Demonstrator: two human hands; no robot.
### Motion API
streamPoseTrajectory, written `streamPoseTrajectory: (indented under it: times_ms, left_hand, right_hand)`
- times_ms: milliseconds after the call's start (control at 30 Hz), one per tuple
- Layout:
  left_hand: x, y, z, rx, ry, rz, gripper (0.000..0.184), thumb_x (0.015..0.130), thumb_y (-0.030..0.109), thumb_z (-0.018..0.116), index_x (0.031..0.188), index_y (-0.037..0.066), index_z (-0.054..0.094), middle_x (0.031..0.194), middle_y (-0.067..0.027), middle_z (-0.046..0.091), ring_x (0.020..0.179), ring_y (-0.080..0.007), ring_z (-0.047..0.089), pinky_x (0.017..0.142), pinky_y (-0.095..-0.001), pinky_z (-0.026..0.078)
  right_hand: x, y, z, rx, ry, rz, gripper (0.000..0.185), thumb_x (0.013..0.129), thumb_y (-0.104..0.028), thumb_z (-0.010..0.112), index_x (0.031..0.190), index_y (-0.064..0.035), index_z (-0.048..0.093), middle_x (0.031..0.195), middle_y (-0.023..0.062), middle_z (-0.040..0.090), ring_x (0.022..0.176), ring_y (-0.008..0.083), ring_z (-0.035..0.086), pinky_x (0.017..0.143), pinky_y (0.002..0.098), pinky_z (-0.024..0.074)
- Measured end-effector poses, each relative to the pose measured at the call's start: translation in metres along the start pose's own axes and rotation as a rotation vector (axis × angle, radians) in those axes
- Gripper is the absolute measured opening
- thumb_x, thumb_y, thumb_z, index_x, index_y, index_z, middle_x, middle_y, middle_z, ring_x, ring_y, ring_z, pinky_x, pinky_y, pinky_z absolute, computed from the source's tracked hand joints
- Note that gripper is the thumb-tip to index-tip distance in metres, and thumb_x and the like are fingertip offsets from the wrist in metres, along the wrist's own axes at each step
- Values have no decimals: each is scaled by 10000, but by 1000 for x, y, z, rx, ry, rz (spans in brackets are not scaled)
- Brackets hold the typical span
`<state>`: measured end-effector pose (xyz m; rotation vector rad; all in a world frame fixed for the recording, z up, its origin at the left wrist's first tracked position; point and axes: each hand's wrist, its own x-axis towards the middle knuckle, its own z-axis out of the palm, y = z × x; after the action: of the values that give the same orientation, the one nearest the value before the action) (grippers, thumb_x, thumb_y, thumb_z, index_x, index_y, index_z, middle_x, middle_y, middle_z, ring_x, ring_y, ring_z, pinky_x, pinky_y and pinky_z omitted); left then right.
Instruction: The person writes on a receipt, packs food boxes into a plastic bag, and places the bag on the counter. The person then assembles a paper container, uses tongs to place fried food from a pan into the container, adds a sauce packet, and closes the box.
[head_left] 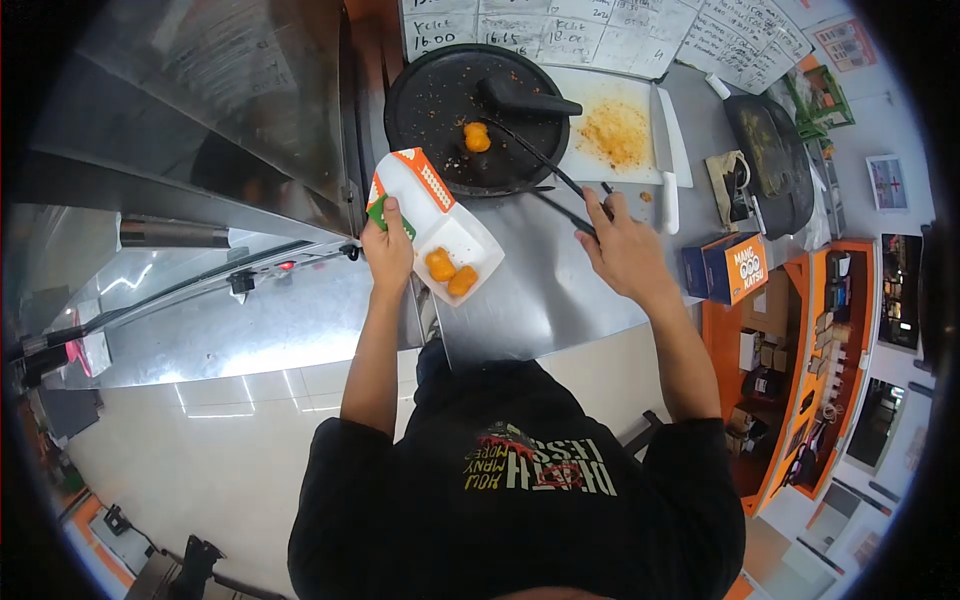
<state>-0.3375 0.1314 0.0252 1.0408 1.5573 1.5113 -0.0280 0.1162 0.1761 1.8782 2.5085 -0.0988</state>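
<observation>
My left hand (388, 252) grips an orange and white paper food box (482, 228) at its side, tilted over the counter. Two golden fried nuggets (439, 265) lie inside it. My right hand (628, 245) is closed around black tongs (535, 155), whose arms are spread. One tong arm reaches over the round black tray (425, 90), its tip close to a single fried nugget (476, 137); whether they touch I cannot tell. The other arm points toward the tray's near rim. Crumbs are scattered on the tray, and a dark handled tool (520, 98) rests there.
Right of the tray, a white cutting board (610, 85) carries crumbs and a white-handled knife (668, 160). Farther right are a dark pan (770, 150) and a blue and orange box (727, 268). A steel cabinet (230, 120) stands at left, beside the steel counter (540, 310).
</observation>
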Motion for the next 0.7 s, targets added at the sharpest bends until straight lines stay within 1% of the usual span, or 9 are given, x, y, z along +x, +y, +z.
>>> streamPoseTrajectory:
  times_ms: [67,167,267,367,467,567,700]
  left_hand:
    - [0,-2,0,16,-14,8,449,1065,402,514,1016,-21,655,714,22,560,654,-60,486,586,-262,404]
    - [2,-3,-1,-16,-27,-7,455,1064,410,513,1023,-20,655,727,13,578,666,-63,499,598,-261,415]
    - [2,-3,-1,-62,-48,-22,473,1064,427,503,1013,-20,647,730,11,578,677,-73,509,615,-270,426]
    - [3,-1,1,-47,-22,5,449,1066,413,506,972,-7,635,717,21,551,673,-62,500,602,-260,413]
    - [4,-3,1,-35,-20,0,432,1069,398,506,953,1,628,704,27,531,660,-54,487,586,-255,402]
    - [4,-2,2,-66,-26,-4,422,1070,393,507,966,4,633,705,27,532,655,-48,483,581,-248,396]
    - [4,-1,1,-64,-37,4,427,1069,399,507,985,1,640,712,25,541,656,-50,487,586,-249,399]
  right_hand:
    - [-4,-2,2,-24,-6,22,498,947,-274,634,1405,-103,538,1060,144,561,850,333,680,690,447,557]
    - [-11,5,-10,-32,0,-9,464,946,-241,634,1383,-103,563,1051,134,562,834,320,676,681,427,559]
    - [-28,16,-20,13,22,-41,469,945,-223,640,1390,-101,560,1059,128,563,817,328,664,684,435,546]
    - [-50,18,-41,170,-12,-43,497,944,-220,649,1415,-99,545,1084,129,562,796,345,651,681,442,528]
    - [-71,16,-48,338,-77,-68,544,939,-222,663,1448,-101,514,1105,153,560,794,361,647,688,448,520]
    - [-76,17,-41,213,-60,6,573,936,-249,670,1464,-105,496,1112,179,554,802,377,649,708,453,524]
    - [-72,27,-31,159,-75,0,586,939,-280,666,1469,-105,485,1118,191,548,813,393,648,727,462,527]
